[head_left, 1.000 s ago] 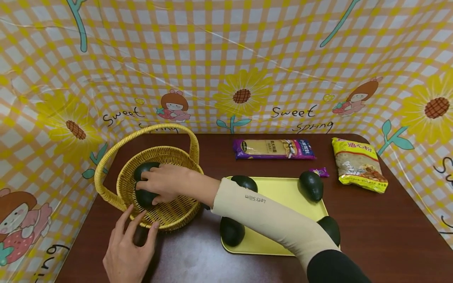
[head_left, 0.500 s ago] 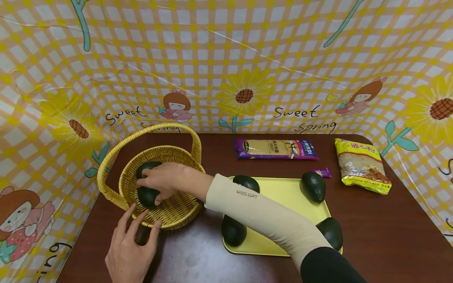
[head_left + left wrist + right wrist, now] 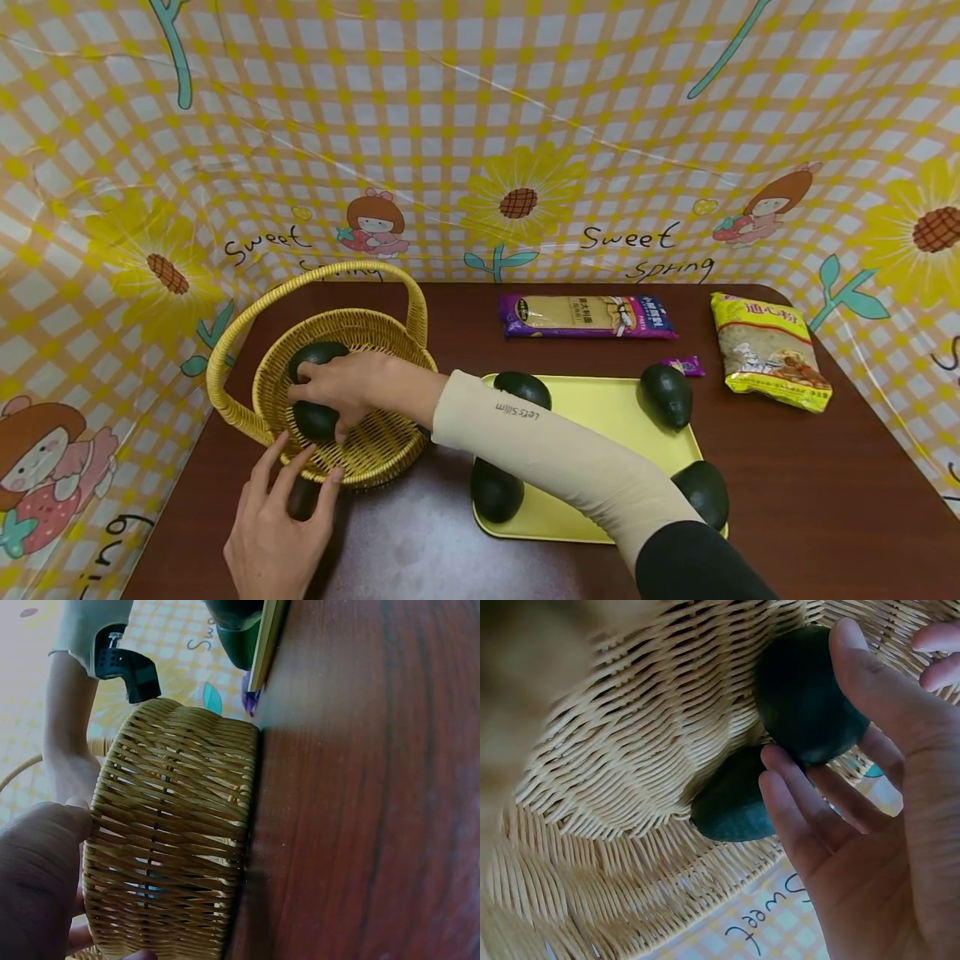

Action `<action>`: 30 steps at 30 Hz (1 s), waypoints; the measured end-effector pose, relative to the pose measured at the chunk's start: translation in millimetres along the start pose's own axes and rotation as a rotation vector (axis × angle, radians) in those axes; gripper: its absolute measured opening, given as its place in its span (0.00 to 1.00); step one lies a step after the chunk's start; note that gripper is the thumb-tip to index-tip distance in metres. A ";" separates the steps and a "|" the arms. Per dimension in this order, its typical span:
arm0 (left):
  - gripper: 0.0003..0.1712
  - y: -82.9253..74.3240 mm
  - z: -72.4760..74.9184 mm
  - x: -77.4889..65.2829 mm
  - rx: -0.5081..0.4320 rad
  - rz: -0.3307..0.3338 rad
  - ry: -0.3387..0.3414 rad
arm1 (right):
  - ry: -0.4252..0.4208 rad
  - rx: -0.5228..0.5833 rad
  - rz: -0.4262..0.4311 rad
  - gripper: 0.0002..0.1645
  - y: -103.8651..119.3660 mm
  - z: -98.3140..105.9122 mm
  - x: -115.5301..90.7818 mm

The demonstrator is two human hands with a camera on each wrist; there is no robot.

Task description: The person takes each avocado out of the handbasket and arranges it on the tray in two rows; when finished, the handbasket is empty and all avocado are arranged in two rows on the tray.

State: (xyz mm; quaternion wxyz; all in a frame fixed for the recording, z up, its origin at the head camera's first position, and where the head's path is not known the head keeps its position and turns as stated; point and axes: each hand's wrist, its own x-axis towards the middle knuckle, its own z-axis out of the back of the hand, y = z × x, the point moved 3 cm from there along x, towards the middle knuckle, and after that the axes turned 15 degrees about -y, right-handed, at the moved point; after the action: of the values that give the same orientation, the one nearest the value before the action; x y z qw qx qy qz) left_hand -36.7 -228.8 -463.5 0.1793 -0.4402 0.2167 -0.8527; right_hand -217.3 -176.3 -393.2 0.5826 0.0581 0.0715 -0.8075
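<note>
A yellow wicker basket (image 3: 390, 467) with a tall arched handle stands at the left, holding two dark green avocados. My right hand (image 3: 348, 383) is inside, its fingers loosely bent over the nearer avocado (image 3: 313, 421). The thumb lies just beside that fruit in the head view. In the right wrist view, one avocado (image 3: 799, 690) sits by the thumb and the other avocado (image 3: 731, 799) is partly behind the fingertips. My left hand (image 3: 277, 525) touches the basket's front rim with spread, mostly straight fingers; its thumb (image 3: 64, 821) rests at the rim in the left wrist view.
A yellow tray (image 3: 592, 392) to the right bears several avocados near its corners, one avocado (image 3: 666, 396) at the back right. Behind lie a purple pasta packet (image 3: 588, 317), a small purple wrapper (image 3: 684, 366) and a yellow macaroni bag (image 3: 772, 354). Patterned cloth surrounds the table.
My right thumb has shifted slightly right, away from the nearer avocado, and the fingers have loosened. My left hand keeps its place at the rim. The view has shifted slightly.
</note>
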 end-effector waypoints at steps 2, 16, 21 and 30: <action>0.26 -0.1 0.1 -0.2 -0.001 0.001 -0.001 | 0.006 -0.014 0.008 0.55 1.3 -1.8 0.6; 0.25 -0.7 -0.3 -0.3 -0.004 -0.015 -0.015 | 0.053 -0.032 0.027 0.53 4.9 -2.8 -5.1; 0.25 -1.5 -0.4 -0.7 0.008 -0.007 -0.012 | 0.055 -0.033 0.021 0.52 1.4 -2.2 -9.4; 0.25 -2.5 0.4 -0.9 0.028 0.014 -0.008 | 0.003 -0.006 0.016 0.50 -5.9 3.2 -19.8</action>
State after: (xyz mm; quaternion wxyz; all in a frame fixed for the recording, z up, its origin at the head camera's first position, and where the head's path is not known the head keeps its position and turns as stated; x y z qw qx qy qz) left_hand -36.1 -226.3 -462.6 0.1924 -0.4396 0.2071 -0.8526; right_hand -216.7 -156.6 -386.2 0.5893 0.0579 0.0743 -0.8024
